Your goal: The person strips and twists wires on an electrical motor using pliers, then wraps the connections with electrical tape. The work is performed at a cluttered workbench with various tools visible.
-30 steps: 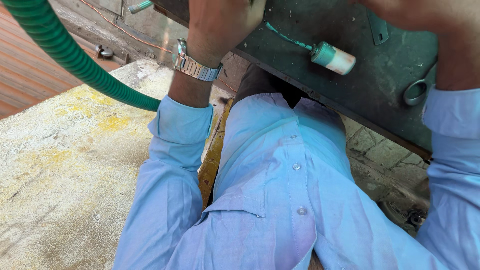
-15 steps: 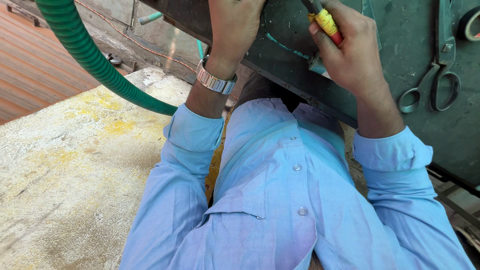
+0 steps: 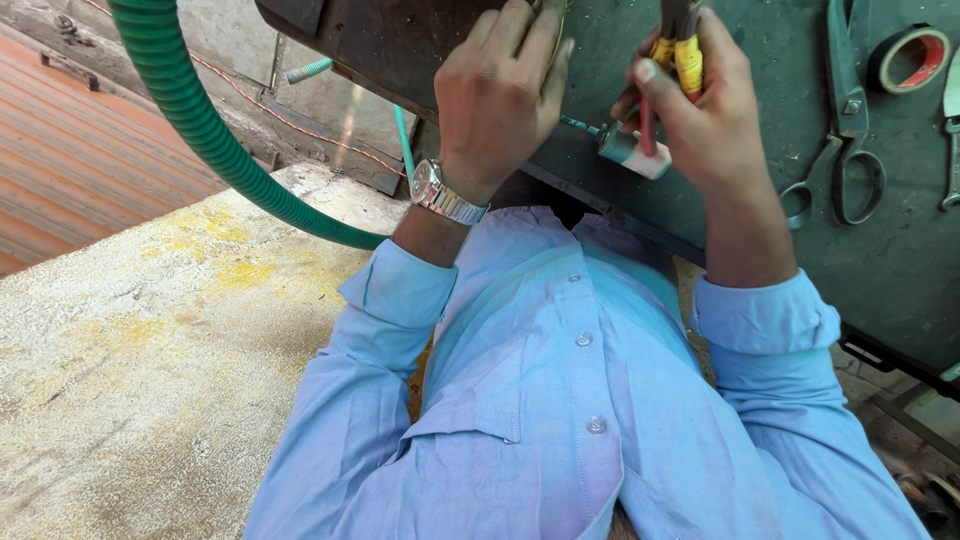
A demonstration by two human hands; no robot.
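Pliers with red and yellow grips sit in your right hand, raised over the dark green workbench. Your fingers are curled tight around the grips, thumb pressed along the near handle; the tool's nose runs out of the top of the view, so you cannot tell what it bites on. Just below that hand, a small grey and white cylinder with a thin teal wire lies on the workbench surface, touching or nearly touching your fingers.

Your left hand rests against the workbench edge beside the right, fingers held together and bent over the top; whatever they hold is hidden. A metal wristwatch sits on that wrist above a light blue shirt sleeve.

On the workbench to the right of the pliers lie a pair of scissors and, beyond them, a roll of tape. A green ribbed hose curves down left of the workbench, over rough yellowed concrete.
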